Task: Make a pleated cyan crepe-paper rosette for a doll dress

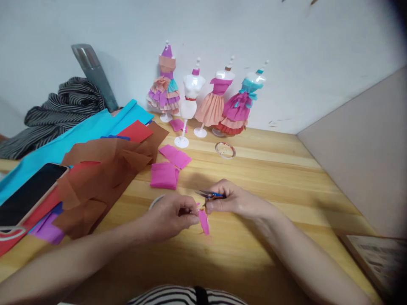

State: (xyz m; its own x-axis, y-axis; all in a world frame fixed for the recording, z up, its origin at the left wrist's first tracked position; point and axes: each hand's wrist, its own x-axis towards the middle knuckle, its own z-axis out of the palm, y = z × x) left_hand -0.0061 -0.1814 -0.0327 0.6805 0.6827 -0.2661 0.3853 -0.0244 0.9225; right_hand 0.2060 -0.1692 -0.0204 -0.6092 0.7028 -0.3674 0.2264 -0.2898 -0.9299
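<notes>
Magenta strip (204, 222), thin and crumpled, hangs in the gap between the person's two hands, above the tabletop (270, 178). Left hand (173, 218): grip pinching the strip's upper end, thumb against forefinger. Right hand (230, 198): grip closed around small blue-handled scissors (211, 194), blades pointing across towards the left hand.

Risks, as I judge them. The points lie near the left fingertips; a slip of the right grip could nick a finger. The strip looks flimsy, so a sharp tug might tear it, and too light a pinch might let it drop. A forearm swung wide on the left could drag the brown sheets (95, 163) and shift the phone (34, 192) beside them. The dress forms (190, 91) stand on slim stems; a knock could topple one into its neighbours.

Hard to make out: whatever is caught between the fingertips at the strip's top, too small and blurred to name. Cannot tell whether the right thumb touches the strip, nor whether the blades are parted. A pale round rim (155, 201) shows behind the left hand, mostly covered. Framed object (378, 258) at the right runs out into shadow, its markings unreadable. Paper or cloth for the magenta stuff: undecided.
</notes>
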